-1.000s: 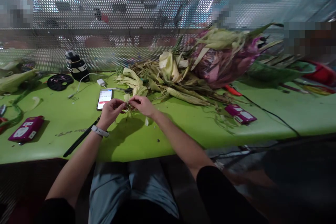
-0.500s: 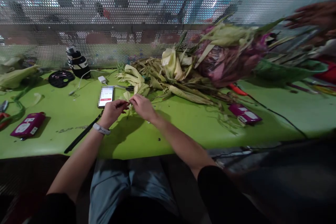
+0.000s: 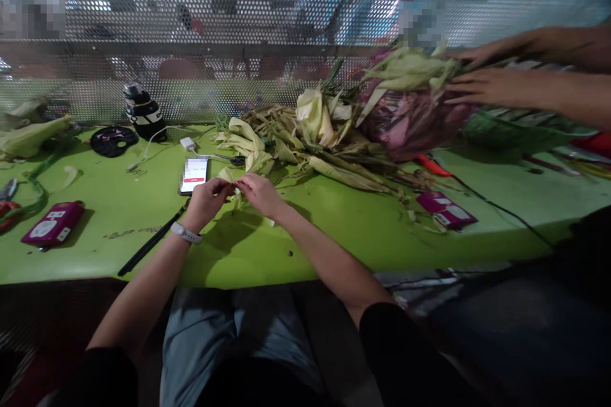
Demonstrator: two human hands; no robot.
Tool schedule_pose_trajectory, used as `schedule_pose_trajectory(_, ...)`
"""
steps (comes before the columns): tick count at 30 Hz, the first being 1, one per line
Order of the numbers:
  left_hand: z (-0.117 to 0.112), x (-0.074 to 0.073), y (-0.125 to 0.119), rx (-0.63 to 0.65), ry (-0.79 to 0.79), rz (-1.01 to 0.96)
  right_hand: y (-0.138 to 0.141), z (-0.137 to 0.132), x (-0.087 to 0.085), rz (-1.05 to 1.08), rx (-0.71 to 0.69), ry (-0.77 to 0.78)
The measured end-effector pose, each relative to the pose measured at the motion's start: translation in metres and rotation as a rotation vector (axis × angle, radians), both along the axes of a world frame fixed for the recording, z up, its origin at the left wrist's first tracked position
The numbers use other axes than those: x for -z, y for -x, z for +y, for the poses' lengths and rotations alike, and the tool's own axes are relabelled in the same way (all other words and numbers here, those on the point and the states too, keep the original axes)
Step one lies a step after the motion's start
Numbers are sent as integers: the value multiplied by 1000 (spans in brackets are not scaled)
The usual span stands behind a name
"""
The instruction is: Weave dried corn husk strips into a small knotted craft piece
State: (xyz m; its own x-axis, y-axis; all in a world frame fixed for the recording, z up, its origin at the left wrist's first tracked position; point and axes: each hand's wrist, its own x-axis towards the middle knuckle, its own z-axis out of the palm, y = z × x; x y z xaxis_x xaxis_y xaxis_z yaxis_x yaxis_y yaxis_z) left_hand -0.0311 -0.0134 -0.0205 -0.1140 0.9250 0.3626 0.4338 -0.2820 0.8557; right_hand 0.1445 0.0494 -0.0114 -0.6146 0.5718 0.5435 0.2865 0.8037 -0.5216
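My left hand point(image 3: 209, 200) and my right hand point(image 3: 258, 194) meet over the green tabletop point(image 3: 324, 238), fingertips pinched together. Between them is a small pale-green piece of corn husk point(image 3: 237, 202), partly hidden by the fingers. Just behind my hands lie loose corn husks point(image 3: 243, 135), at the near end of a large heap of dried husks point(image 3: 286, 140). A phone point(image 3: 195, 173) with a lit screen lies beyond my left hand. Under my left wrist a black strap point(image 3: 153, 243) runs along the table.
A co-worker's hands point(image 3: 496, 86) reach in from the right over a pinkish bag point(image 3: 405, 117) topped with husks. Purple boxes point(image 3: 53, 224) lie at left and right. A black bottle point(image 3: 143, 113) stands at the back near a white charger point(image 3: 188, 144). Perforated metal screen point(image 3: 238, 19) rises behind.
The co-worker's hands have come in from the right onto the husks over the bag. My hands stay almost in place, still pinching the husk piece. The view shifts slightly.
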Motion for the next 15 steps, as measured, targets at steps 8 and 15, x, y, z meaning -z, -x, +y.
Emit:
schedule_pose_trajectory(8,0,-6,-1,-32,29,-137,-1,5,-3,-16,2,88)
schedule_pose_trajectory(15,1,-5,0,-22,70,-106,0,3,-2,20,56,73)
